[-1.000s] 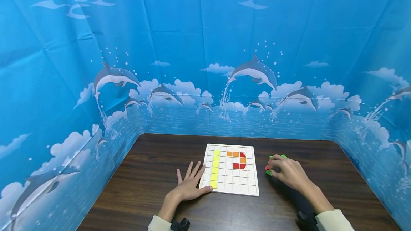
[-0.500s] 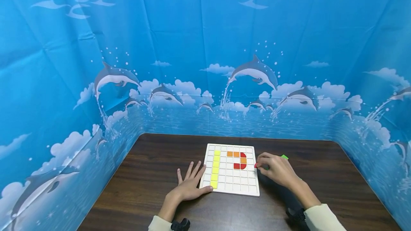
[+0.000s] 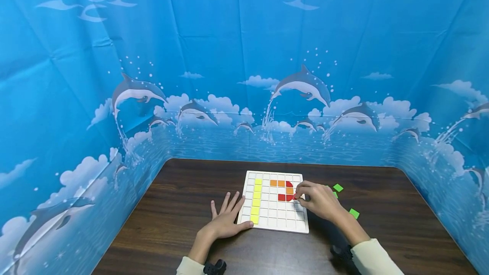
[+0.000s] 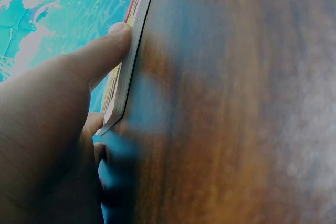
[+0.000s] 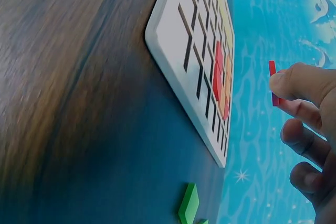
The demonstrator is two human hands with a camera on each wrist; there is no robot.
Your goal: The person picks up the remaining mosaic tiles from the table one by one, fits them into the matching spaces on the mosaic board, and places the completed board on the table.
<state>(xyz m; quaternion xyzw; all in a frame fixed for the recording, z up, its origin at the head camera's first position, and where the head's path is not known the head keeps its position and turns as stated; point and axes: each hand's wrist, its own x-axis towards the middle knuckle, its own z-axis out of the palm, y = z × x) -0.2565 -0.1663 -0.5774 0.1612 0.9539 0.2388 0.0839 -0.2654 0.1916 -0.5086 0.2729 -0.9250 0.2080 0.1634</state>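
Note:
A white grid board (image 3: 273,214) lies on the table with a column of yellow square tiles (image 3: 256,199). Near its right side, orange tiles (image 3: 277,183) and red tiles (image 3: 282,197) form a hooked shape. My left hand (image 3: 224,223) rests with spread fingers at the board's lower left corner; in the left wrist view the thumb (image 4: 113,45) lies on its edge. Over the board's right side, my right hand (image 3: 320,198) pinches a small red tile (image 5: 272,85) between thumb and fingertips, close to the red and orange shape.
Several green tiles (image 3: 354,213) lie on the dark wooden table (image 3: 172,207) to the right of the board, partly behind the right hand. A blue dolphin-print curtain (image 3: 244,75) surrounds the table's back and sides.
My right hand has moved left from the green tiles to over the board's right side, carrying the red tile. The green tiles have come into fuller view. My left hand has stayed put.

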